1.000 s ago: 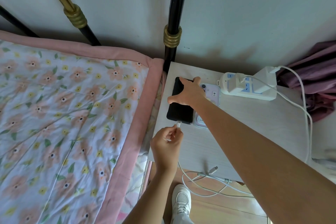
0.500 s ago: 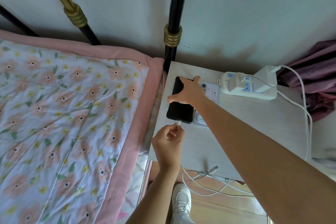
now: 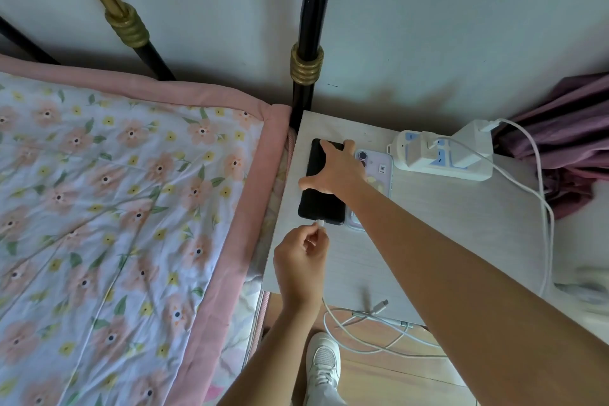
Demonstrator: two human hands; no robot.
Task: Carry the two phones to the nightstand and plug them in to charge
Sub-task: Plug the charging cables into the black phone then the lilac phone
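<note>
Little has shifted: left hand (image 3: 301,265) still pinches the white charging plug (image 3: 320,223) at the flat black phone (image 3: 322,198); right hand (image 3: 336,171), fingers spread, presses that phone.

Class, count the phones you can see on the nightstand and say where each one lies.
2. The black phone lies near the nightstand's bed-side edge, under the right hand. The lilac phone lies beside it, toward the power strip, partly covered by the arm.

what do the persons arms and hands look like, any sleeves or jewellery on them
Both arms are bare as far as the view reaches: no sleeves show. The left hand and right hand wear no gloves, and no rings, watch or bracelets are visible. The right forearm looks far larger, being nearer the wide-angle camera.
</note>
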